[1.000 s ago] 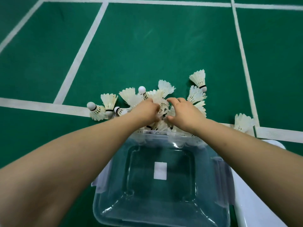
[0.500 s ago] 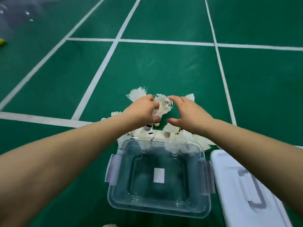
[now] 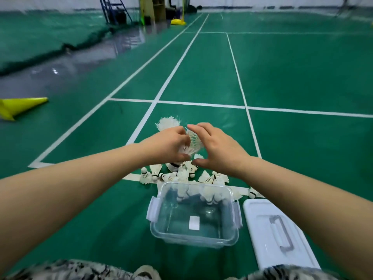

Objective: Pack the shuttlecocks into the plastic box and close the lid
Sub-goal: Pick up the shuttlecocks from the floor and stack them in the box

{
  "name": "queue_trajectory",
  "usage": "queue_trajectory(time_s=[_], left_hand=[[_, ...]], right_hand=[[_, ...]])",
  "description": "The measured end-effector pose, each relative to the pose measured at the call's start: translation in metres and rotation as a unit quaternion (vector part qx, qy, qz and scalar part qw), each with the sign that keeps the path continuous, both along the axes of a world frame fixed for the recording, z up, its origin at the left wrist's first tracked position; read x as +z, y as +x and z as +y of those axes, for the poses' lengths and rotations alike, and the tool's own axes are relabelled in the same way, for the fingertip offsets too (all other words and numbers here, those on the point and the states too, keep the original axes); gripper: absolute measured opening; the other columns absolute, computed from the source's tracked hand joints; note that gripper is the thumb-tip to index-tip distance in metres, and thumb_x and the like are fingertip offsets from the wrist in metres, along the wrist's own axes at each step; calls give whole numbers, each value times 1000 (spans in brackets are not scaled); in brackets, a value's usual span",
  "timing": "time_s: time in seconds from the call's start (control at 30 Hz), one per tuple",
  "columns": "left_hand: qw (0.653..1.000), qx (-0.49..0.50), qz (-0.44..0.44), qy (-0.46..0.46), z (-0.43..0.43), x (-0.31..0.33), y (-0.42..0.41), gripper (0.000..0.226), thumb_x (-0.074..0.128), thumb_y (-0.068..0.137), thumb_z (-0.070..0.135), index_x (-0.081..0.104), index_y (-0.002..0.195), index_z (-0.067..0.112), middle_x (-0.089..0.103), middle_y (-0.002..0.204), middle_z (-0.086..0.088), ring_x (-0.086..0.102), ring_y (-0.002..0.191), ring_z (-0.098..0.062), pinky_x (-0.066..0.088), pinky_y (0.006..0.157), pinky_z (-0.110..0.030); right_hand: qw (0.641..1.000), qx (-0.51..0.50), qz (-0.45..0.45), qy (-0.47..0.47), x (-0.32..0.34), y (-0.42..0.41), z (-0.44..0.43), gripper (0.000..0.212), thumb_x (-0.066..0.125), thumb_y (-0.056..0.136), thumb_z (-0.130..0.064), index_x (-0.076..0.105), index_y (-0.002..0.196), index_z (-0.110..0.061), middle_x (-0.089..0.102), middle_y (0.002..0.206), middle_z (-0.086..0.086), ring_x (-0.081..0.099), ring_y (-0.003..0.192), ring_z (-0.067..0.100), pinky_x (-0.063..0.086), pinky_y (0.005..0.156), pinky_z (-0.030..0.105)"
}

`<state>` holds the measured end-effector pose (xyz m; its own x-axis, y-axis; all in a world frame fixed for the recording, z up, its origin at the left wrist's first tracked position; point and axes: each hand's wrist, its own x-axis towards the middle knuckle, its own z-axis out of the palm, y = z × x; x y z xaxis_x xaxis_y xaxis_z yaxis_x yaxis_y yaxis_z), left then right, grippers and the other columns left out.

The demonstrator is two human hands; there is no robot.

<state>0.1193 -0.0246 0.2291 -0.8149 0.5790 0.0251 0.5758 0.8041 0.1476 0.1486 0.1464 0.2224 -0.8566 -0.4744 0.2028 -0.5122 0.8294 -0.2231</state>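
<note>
Gathering seems the step in hand: at frame centre the left hand (image 3: pixel 168 147) curls round a bunch of white feathered shuttlecocks (image 3: pixel 194 139), and the right hand (image 3: pixel 219 151) cups it from the other side, fingers bent. A loose heap (image 3: pixel 182 174) lies just below, against the far wall of the clear plastic box (image 3: pixel 193 240) (apparently empty). Next the bunch should come down over the box and be released; the flat white lid (image 3: pixel 260 229) waits at lower right.
</note>
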Motion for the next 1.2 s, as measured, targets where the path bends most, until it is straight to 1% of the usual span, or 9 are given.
queue_trajectory(time_s=[0.23,0.5,0.63,0.73,0.8,0.9,0.97,1.1,1.2], left_hand=[[1000,-6,2,12,-10,22,45,41,66,77,40,61,104,9,50,108,-8,51,94,-23,38,83,-27],[996,-79,1,34,-17,6,59,48,61,75,48,58,107,13,52,116,-6,52,101,-22,42,86,-29],[997,-51,-34,37,-33,-11,43,60,65,77,41,40,130,24,51,111,-4,49,100,-19,38,87,-28],[997,-14,-59,55,-57,-30,25,65,68,76,38,36,133,27,51,113,-3,49,103,-18,38,91,-28],[995,9,-82,58,-72,-50,16,65,67,77,37,36,133,27,50,115,-3,49,105,-17,37,94,-27],[991,36,-122,42,-88,-85,8,65,67,77,36,35,133,28,49,116,-2,47,103,-15,36,92,-24],[988,28,-147,35,-95,-106,6,64,67,77,36,35,133,29,48,115,-1,47,101,-14,39,94,-28],[984,11,-175,34,-99,-135,-5,62,66,78,39,36,132,30,49,112,1,47,98,-13,42,91,-30],[984,7,-168,57,-99,-148,-13,62,65,77,40,38,131,29,46,111,6,46,99,-11,40,90,-27]], right_hand=[[998,-9,2,-67,19,37,-11,88,72,72,-46,24,143,-25,38,141,1,44,123,25,39,100,35],[996,15,-77,-51,8,38,-15,80,77,68,-31,38,136,-23,47,128,3,49,115,20,41,98,33],[991,-7,-111,-68,-24,15,-23,62,75,70,-25,47,125,-18,51,117,4,50,109,19,39,92,26],[983,-49,-148,-93,-60,0,-29,58,74,71,-26,48,122,-17,49,114,3,48,104,17,31,80,17],[976,-73,-174,-110,-82,-11,-31,57,75,70,-26,48,120,-17,48,109,2,45,95,14,28,73,16],[962,-84,-223,-137,-111,-28,-34,56,76,69,-28,49,117,-18,51,108,0,46,94,14,32,76,21],[954,-82,-257,-133,-130,-38,-36,55,78,68,-30,49,115,-20,53,107,-3,48,94,14,34,75,23],[952,-45,-287,-96,-156,-58,-38,57,79,67,-35,51,116,-23,57,111,-2,50,96,12,36,78,22],[952,-27,-290,-93,-170,-67,-42,56,77,69,-32,51,117,-20,53,109,-4,50,97,13,33,74,18]])
